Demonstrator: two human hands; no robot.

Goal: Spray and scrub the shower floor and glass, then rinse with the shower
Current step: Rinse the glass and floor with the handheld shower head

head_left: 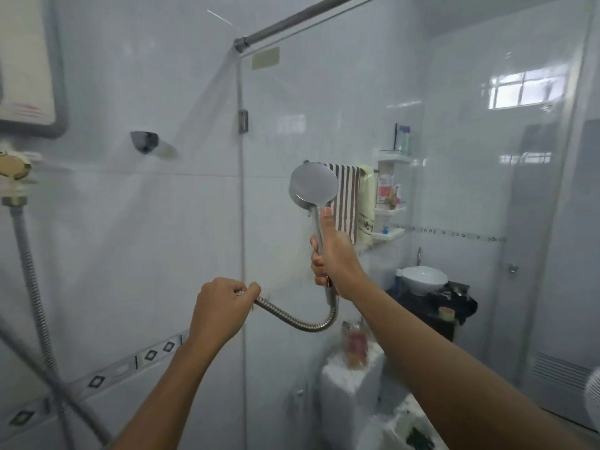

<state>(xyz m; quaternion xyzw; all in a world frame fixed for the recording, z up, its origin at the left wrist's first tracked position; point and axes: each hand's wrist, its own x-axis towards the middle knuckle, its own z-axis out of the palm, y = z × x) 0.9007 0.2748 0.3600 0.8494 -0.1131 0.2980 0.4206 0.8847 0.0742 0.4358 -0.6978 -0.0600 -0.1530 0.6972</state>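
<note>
Looks like rinse stage: handheld shower head [313,186] clasped in right grip [331,254], hose [298,323] clenched in left grip [220,306]; floor unseen.

shower head [313,186] before glass [324,108] (towel [349,196] behind)

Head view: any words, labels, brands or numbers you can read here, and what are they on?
No text here can be read.
Sticker on the glass: beige, print too blurred to read.
Yellow towel: dark marks near its lower end, too blurred to read.
Shelf bottle: red label, illegible.
Water heater: red stripes only, no legible wording.
</note>
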